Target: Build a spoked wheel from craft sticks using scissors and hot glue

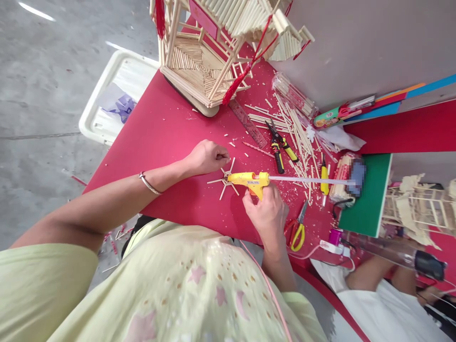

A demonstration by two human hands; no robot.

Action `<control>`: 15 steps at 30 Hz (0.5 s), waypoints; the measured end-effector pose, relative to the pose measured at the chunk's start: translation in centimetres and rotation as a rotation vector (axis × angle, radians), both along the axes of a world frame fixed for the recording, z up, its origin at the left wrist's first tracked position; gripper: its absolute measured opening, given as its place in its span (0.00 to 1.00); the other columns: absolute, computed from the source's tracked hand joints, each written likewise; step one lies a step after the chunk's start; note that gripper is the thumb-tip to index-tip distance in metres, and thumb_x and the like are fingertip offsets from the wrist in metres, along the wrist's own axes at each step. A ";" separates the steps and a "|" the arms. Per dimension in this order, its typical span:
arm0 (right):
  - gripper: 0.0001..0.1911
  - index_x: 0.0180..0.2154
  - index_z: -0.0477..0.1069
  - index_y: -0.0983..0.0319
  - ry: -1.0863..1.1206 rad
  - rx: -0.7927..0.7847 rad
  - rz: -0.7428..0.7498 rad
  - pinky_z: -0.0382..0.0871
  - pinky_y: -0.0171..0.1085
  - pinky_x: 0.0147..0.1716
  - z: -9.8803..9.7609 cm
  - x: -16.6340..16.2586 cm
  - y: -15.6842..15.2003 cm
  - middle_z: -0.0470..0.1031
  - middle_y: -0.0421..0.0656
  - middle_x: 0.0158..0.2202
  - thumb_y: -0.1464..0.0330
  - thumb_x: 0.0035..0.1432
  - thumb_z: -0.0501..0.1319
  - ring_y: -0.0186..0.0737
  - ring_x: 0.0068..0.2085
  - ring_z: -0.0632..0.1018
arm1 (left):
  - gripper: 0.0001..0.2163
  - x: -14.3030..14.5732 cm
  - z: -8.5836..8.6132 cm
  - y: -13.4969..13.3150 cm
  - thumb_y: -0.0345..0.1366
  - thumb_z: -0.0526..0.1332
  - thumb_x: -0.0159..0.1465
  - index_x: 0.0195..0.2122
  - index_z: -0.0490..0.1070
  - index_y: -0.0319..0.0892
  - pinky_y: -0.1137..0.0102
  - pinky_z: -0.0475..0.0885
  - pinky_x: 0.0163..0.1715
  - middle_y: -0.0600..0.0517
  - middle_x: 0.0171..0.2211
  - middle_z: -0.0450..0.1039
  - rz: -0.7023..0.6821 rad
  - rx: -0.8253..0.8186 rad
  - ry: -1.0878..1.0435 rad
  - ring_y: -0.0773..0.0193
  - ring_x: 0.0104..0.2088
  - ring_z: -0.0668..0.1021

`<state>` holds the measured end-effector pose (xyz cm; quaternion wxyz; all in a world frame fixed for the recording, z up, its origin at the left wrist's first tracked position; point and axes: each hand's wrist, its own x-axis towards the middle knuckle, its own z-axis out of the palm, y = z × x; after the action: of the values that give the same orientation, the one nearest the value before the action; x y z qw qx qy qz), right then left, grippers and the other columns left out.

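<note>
My right hand (266,212) grips the handle of a yellow hot glue gun (249,180); its nozzle points left onto a small star of wooden sticks (225,179) lying on the red table (167,137). A white glue stick (306,180) juts out of the gun's back. My left hand (206,156), fingers curled in a pinch, presses on the upper part of the stick star. A silver bangle (149,183) circles that wrist.
A wooden stick pavilion (213,47) stands at the table's far end. Loose sticks (295,128), yellow-handled pliers (280,145), a ruler (249,124), scissors (297,230) and a green mat (368,199) lie to the right. Beside the table sits a white bin (110,95). Another person (377,285) sits at lower right.
</note>
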<state>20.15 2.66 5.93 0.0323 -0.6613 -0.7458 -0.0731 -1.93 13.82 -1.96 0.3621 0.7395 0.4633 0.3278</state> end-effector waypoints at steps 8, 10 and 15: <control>0.12 0.44 0.72 0.62 -0.048 -0.030 -0.017 0.60 0.39 0.29 0.4 -0.2 -0.1 0.76 0.44 0.37 0.62 0.60 0.62 0.42 0.34 0.77 | 0.10 0.0 -0.1 0.0 0.33 0.60 0.58 0.31 0.82 0.38 0.72 0.64 0.27 0.50 0.26 0.81 0.003 -0.002 0.004 0.67 0.23 0.76; 0.12 0.43 0.72 0.62 -0.052 -0.032 -0.016 0.60 0.39 0.29 0.4 -0.2 -0.1 0.76 0.43 0.37 0.63 0.60 0.62 0.42 0.34 0.76 | 0.10 0.0 0.0 0.0 0.33 0.60 0.58 0.31 0.82 0.38 0.72 0.64 0.27 0.50 0.26 0.82 0.001 -0.012 0.004 0.67 0.24 0.76; 0.12 0.44 0.71 0.62 -0.062 -0.038 -0.024 0.59 0.39 0.29 0.3 -0.2 -0.1 0.76 0.44 0.38 0.63 0.60 0.61 0.42 0.34 0.76 | 0.09 -0.1 0.3 0.0 0.33 0.61 0.58 0.31 0.82 0.38 0.72 0.65 0.28 0.51 0.27 0.82 -0.005 -0.036 0.006 0.66 0.25 0.77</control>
<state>19.95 2.54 6.20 -0.0042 -0.6679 -0.7399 -0.0797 -1.99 13.80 -1.65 0.3746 0.7351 0.4682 0.3162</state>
